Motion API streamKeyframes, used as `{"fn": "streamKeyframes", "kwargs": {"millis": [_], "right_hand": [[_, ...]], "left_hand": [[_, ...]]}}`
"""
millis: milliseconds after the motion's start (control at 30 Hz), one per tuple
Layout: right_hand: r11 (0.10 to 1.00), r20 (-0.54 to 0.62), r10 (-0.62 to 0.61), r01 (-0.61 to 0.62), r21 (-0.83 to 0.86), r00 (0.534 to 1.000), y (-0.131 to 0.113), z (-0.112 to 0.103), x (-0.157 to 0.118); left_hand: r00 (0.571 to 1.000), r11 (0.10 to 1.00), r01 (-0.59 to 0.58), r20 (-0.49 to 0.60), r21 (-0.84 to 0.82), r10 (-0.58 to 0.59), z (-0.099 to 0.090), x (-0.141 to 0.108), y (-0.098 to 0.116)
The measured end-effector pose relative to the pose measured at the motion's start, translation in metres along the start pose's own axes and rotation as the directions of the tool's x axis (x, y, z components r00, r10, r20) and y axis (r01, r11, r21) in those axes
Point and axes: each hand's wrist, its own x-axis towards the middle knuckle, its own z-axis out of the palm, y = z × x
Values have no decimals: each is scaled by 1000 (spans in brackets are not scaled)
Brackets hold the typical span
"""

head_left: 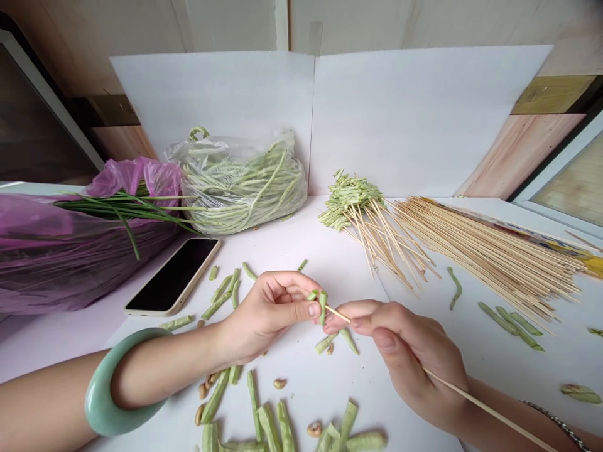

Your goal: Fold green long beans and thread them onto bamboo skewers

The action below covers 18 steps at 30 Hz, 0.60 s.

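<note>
My left hand (277, 304) pinches a short green bean piece (312, 295) between thumb and fingers. Right beside it, another bean piece (323, 307) sits crosswise on the tip end of a thin wooden skewer (480, 402). My right hand (414, 351) is closed around that skewer, whose long end runs back under the palm to the lower right. The two hands almost meet above the white table. Cut bean pieces (268, 427) and a few tan beans (314, 429) lie below them. Whether the pinched piece touches the skewer is hard to see.
Loaded bean skewers (353, 194) are piled at the back, beside a bundle of bare skewers (480, 251). A clear bag of long beans (245, 182), a purple bag (42, 257) with green stalks and a phone (174, 276) stand left. White boards (424, 119) rise behind.
</note>
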Motion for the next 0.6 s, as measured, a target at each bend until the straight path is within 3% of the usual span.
{"fn": "streamKeyframes", "kwargs": {"millis": [600], "right_hand": [[996, 25, -18, 20, -83, 1000, -6, -1, 2]], "left_hand": [[998, 998, 50, 31, 33, -51, 2, -2, 2]]}}
